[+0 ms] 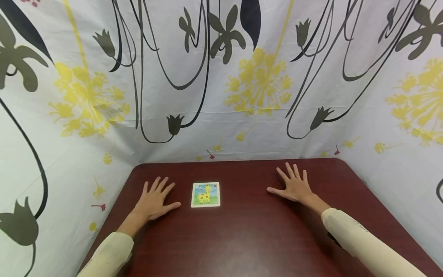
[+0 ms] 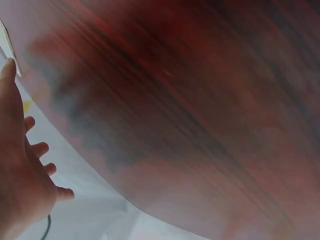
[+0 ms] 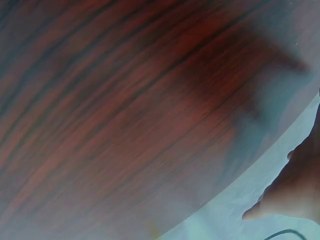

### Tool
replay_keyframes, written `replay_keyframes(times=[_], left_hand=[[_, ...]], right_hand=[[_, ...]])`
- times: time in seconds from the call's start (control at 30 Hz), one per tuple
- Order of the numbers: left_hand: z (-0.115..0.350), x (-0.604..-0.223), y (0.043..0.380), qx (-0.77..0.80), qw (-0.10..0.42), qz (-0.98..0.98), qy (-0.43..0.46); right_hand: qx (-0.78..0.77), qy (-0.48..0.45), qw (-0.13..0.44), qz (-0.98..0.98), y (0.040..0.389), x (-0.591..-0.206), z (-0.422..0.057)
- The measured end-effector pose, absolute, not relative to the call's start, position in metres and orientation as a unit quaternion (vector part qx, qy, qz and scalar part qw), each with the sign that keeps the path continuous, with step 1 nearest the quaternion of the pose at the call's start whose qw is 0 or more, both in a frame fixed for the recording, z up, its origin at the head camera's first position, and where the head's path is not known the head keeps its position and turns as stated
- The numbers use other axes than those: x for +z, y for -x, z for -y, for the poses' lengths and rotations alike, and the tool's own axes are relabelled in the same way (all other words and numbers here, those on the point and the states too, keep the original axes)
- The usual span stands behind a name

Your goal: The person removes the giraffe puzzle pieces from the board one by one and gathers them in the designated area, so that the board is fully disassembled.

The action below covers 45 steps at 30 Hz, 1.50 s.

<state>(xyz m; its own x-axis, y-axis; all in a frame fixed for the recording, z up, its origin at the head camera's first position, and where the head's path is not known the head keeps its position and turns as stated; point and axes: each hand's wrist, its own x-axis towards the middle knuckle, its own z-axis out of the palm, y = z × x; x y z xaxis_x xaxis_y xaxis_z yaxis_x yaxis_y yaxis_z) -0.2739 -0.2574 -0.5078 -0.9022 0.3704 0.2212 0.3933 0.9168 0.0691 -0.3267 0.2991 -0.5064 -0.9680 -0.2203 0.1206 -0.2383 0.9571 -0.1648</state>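
A square picture tile [image 1: 205, 195] with a pale border lies on the dark red table; it shows a yellow giraffe on a green and blue scene. To its left is my left hand [image 1: 152, 202], fingers spread and straight, thumb pointing toward the tile but apart from it. Well to the right of the tile, my right hand [image 1: 293, 186] also has its fingers spread, and it holds nothing. In the left wrist view the left hand [image 2: 25, 170] shows at the left edge, with a sliver of the tile [image 2: 7, 47] beyond the thumb. The right hand [image 3: 295, 185] is partly cut off in the right wrist view.
The wood-grain table [image 1: 235, 246] has rounded far corners. A white cloth [image 1: 214, 104] printed with yellow flowers and grey stems hangs behind it and along both sides. Pale sleeves [image 1: 363, 238] cover the forearms.
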Motion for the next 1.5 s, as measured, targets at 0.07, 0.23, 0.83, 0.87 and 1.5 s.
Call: replay_keyframes(times=[0.07, 0.23, 0.83, 0.87, 1.5], left_hand=[[0.251, -0.508, 0.275, -0.059, 0.099, 0.972, 0.204], [0.237, -0.505, 0.279, -0.068, 0.078, 0.969, 0.224], [0.213, -0.499, 0.288, -0.124, -0.007, 0.96, 0.25], [0.212, -0.499, 0.289, -0.128, -0.011, 0.959, 0.251], [0.205, -0.498, 0.298, -0.183, -0.049, 0.947, 0.261]], right_hand=[[0.088, -0.121, 0.048, 0.988, 0.327, -0.507, -0.295], [0.081, -0.135, 0.049, 0.986, 0.33, -0.503, -0.282], [0.075, -0.185, 0.063, 0.978, 0.341, -0.504, -0.243], [0.077, -0.188, 0.063, 0.977, 0.34, -0.503, -0.24], [0.058, -0.233, 0.051, 0.969, 0.343, -0.502, -0.202]])
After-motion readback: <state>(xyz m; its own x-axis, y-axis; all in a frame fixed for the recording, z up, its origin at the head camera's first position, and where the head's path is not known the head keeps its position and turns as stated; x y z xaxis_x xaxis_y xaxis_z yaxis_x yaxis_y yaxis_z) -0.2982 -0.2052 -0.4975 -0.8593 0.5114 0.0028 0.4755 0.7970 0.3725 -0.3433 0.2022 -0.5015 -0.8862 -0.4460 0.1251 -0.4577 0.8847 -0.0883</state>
